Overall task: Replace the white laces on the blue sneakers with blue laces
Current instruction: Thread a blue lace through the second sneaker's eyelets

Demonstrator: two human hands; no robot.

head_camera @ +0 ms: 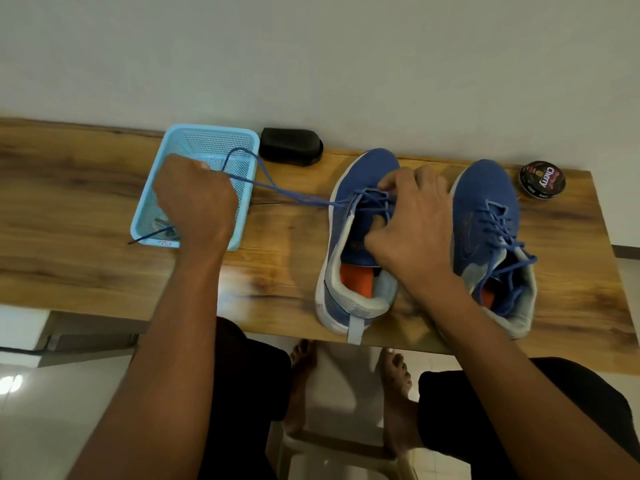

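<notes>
**Left fist draws the blue lace taut while the right hand steadies the shoe**

The left hand [195, 199] is curled into a fist above the light blue perforated plastic basket [211, 140], knuckles up, forearm running straight from the lower edge of the view. It grips the thin blue lace [277, 188], which stretches taut from the fist across the wooden plank table [86, 202] to the eyelets of the left blue mesh sneaker with the orange insole [360, 174]. One loop of the lace arcs over the basket's far side, and a loose end trails out below the fist, past the basket's near rim.

The right hand [412, 223] lies over the tongue and throat of that sneaker, palm down, fingers bent; thumb and forefinger appear to pinch the lace at the upper eyelets, though the exact contact is partly hidden. Its forearm crosses the table's near edge diagonally.

Just beside it stands the right blue mesh sneaker [485, 216], already threaded with blue lace, its ends loose over the collar.

A black oblong shoe brush [291, 145] sits by the wall near the basket, and a round black polish tin [542, 183] lies beyond the right sneaker.
</notes>
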